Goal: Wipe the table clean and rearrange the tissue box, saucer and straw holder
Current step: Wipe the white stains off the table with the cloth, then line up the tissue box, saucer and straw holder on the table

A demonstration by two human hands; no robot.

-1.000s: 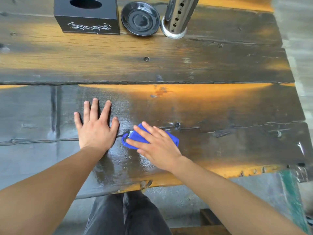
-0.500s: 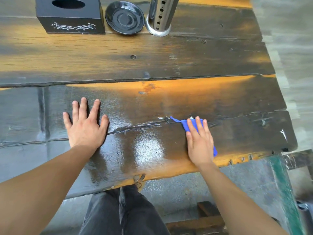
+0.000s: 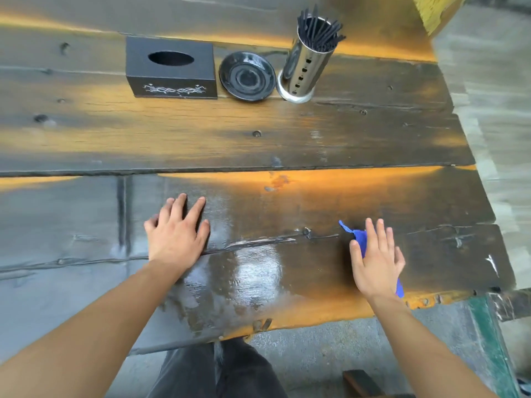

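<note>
Head view of the wooden table [image 3: 287, 133]. My left hand [image 3: 176, 235] lay flat, palm down, on the near plank, its fingers [image 3: 195, 209] stretched and slightly spread, holding nothing. My right hand [image 3: 376, 259] lay palm down toward the table's right end, fingers straight and close together, pressing a blue cloth [image 3: 359, 238] against the wood; the cloth showed as a pointed corner beyond my thumb and index finger and as a small edge beside the wrist, the rest hidden under my palm. Between the two hands the plank carried a wet, glossy patch [image 3: 255, 271] that reflected the light.

On the far plank three items stood in a row. The tissue box [image 3: 172, 68], black with a pale scroll pattern on its near face and an oval slot on top, was at the left. The saucer [image 3: 247, 76], black and round, lay just beside the box on its right; whether they touched could not be told. The straw holder [image 3: 306, 60], an upright perforated metal cylinder filled with dark straws [image 3: 319, 27], stood at the right with its base at the saucer's rim. All three were well apart from both hands.

Below the table's near edge my dark trousers [image 3: 218, 372] and a green table leg [image 3: 488, 340] were visible above a grey floor.
</note>
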